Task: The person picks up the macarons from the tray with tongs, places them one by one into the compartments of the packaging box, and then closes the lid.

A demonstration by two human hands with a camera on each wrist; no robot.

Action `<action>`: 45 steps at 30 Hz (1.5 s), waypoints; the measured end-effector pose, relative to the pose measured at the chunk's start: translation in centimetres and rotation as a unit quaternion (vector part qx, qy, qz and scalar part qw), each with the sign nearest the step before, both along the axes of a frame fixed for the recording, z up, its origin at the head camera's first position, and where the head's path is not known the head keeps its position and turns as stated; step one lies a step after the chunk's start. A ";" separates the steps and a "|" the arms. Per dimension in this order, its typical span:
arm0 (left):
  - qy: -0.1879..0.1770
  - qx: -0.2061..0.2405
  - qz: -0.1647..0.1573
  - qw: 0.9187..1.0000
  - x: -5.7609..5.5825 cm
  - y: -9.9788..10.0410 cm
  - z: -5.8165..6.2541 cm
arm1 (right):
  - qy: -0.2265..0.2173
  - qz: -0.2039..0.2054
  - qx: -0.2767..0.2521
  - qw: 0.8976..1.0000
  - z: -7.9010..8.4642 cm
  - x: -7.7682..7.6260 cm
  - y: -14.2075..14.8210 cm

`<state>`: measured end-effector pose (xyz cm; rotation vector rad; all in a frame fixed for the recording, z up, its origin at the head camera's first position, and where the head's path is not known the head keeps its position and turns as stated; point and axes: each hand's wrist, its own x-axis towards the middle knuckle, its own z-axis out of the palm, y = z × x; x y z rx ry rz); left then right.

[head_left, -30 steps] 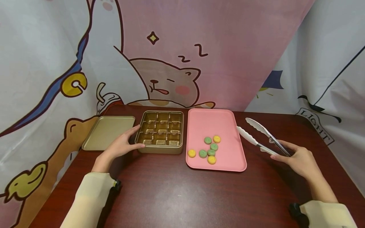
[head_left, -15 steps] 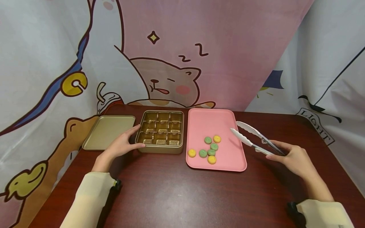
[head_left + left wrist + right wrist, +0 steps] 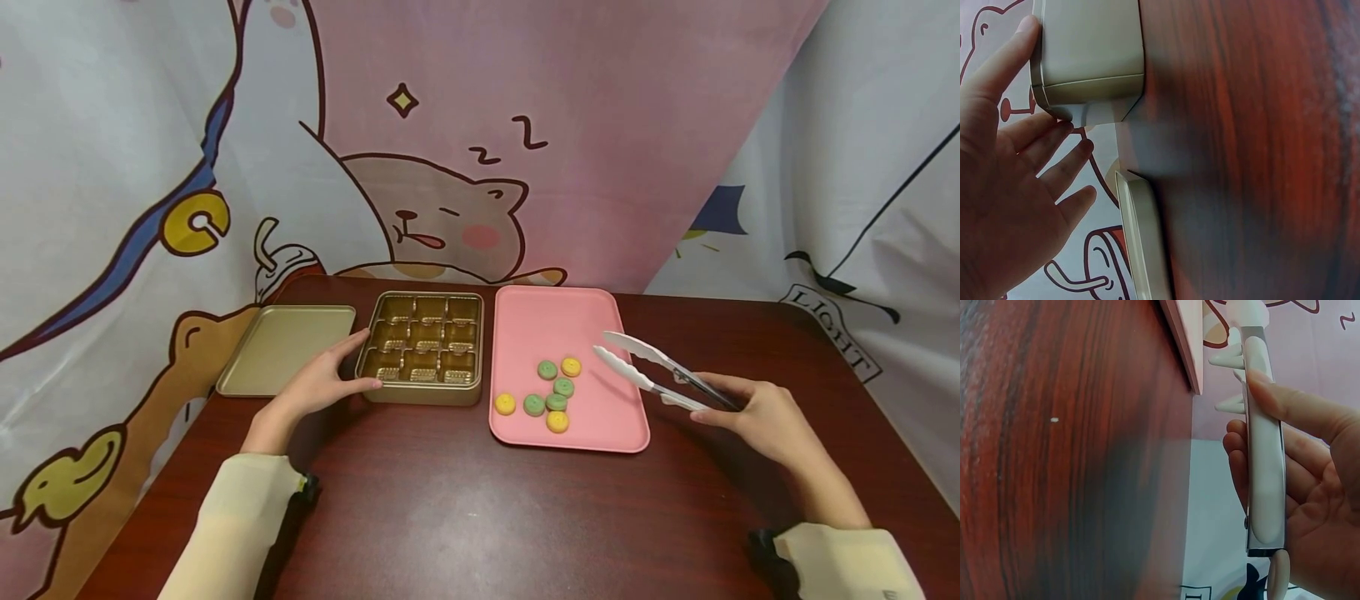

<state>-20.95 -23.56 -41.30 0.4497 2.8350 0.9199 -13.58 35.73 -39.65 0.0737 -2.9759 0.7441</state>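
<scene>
My left hand rests at the left side of a gold tin box, thumb near its front corner and fingers along its side. In the left wrist view the tin box meets the fingertips, the other fingers loosely spread. A brown divider with several square compartments fills the box. My right hand grips tongs by their handles, thumb on one arm and fingers on the other. Their white scalloped tips stand apart above the right part of a pink tray. Several green and yellow button-like round pieces lie on that tray.
A flat gold lid lies left of the tin box. The pink tray stands just right of the box. All of these are on a dark red-brown wooden table. A printed cartoon cloth hangs behind and at the sides.
My right hand has moved left with the tongs, bringing their tips from beside the pink tray to over its right part. The left hand, box and round pieces have stayed put.
</scene>
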 end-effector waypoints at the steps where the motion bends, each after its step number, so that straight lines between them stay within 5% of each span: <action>1: -0.001 0.001 0.000 1.000 0.0 0.0 0.0 | -0.002 0.003 0.000 1.000 0.0 0.0 -0.1; 45: -0.007 0.015 -0.002 1.000 -0.2 -0.2 -0.2 | -0.052 0.090 0.024 0.994 1.1 -1.9 -1.8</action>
